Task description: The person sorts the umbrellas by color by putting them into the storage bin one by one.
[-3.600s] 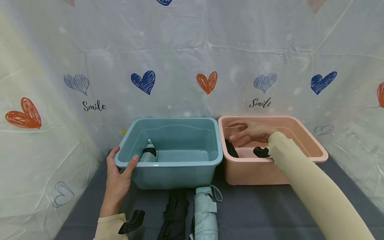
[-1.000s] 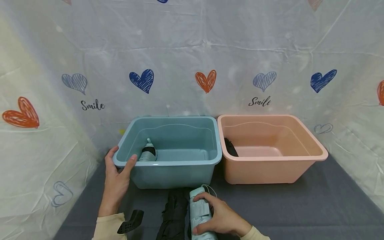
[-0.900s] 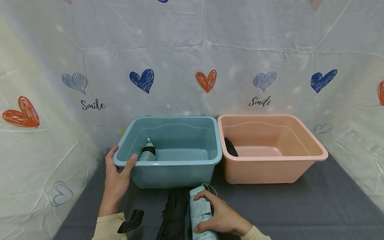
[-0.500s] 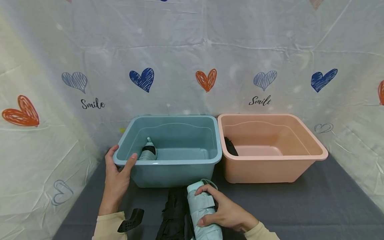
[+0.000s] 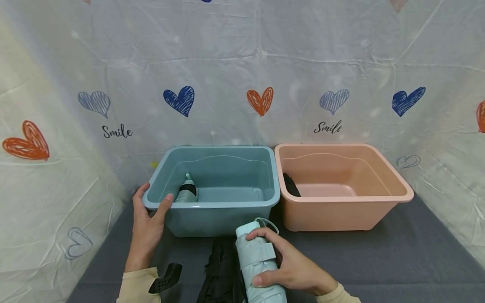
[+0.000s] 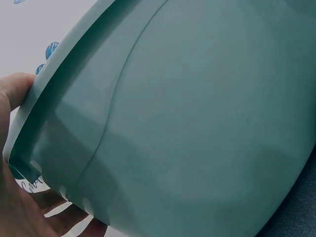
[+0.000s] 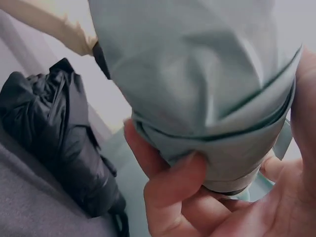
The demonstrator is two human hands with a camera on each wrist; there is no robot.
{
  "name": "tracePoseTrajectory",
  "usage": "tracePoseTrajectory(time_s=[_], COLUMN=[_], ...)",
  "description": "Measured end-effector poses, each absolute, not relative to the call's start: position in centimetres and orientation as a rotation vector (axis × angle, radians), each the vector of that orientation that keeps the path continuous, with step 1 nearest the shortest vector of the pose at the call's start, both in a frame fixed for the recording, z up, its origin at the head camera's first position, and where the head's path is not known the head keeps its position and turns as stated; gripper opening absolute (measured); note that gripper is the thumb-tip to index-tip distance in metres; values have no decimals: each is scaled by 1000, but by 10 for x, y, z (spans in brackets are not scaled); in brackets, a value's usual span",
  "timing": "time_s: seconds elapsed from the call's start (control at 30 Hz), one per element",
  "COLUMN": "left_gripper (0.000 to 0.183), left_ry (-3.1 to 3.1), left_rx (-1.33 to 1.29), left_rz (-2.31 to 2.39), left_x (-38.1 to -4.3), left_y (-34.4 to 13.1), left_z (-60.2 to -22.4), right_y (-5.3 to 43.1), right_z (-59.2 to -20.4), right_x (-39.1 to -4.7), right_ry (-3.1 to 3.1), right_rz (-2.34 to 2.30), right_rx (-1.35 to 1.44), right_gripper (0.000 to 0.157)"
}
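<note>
My left hand [image 5: 148, 229] grips the front left corner of the blue plastic bin [image 5: 223, 219], thumb over the rim; the left wrist view shows its fingertips under the rim of the bin [image 6: 187, 108]. In front of that bin my right hand [image 5: 291, 265] holds a folded light-blue umbrella [image 5: 255, 256], fingers and thumb curled round it. In the right wrist view the umbrella [image 7: 197, 79] fills much of the picture. A folded black umbrella [image 5: 219, 273] lies just left of it on the dark cloth. Another light-blue umbrella [image 5: 187, 191] leans inside the blue bin.
A pink bin [image 5: 326, 214] stands right beside the blue one, with a black object [image 5: 291, 185], mostly hidden, at its left side. Behind both bins hangs a white curtain [image 5: 223, 113] printed with hearts. Dark grey cloth [image 5: 379, 265] covers the table.
My right hand has come out of the pink bin and taken hold of the light-blue umbrella, which now sits raised and slightly tilted. The left hand stays on the blue bin.
</note>
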State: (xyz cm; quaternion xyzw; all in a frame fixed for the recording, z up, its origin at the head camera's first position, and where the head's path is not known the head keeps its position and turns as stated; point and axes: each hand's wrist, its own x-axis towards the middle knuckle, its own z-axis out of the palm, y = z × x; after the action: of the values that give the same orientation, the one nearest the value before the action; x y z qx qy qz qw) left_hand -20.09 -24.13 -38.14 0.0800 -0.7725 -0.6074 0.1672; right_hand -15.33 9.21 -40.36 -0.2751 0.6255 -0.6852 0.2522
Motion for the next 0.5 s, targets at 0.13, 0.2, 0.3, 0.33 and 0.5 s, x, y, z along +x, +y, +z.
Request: tracePoseTrajectory(time_s=[0.13, 0.2, 0.3, 0.33, 0.5], left_gripper=[85, 85, 85, 86, 86], left_ry=[-2202, -2204, -2207, -2208, -2207], left_rx=[233, 237, 231, 229, 217], left_rz=[-1726, -1723, -1725, -1725, -1724], left_x=[-200, -201, -201, -202, -202], left_y=[-242, -242, -242, -242, -244], left_z=[-381, -381, -381, -381, -383], right_y=[93, 93, 93, 93, 92], right_z=[-399, -397, -393, -393, -388], right_x=[-151, -150, -147, -146, -142], right_ry=[1674, 1684, 1713, 1724, 1750], right_rz=[-1876, -1873, -1861, -1856, -1840], right_rx=[-780, -798, -826, -833, -842], right_gripper=[67, 66, 65, 65, 66])
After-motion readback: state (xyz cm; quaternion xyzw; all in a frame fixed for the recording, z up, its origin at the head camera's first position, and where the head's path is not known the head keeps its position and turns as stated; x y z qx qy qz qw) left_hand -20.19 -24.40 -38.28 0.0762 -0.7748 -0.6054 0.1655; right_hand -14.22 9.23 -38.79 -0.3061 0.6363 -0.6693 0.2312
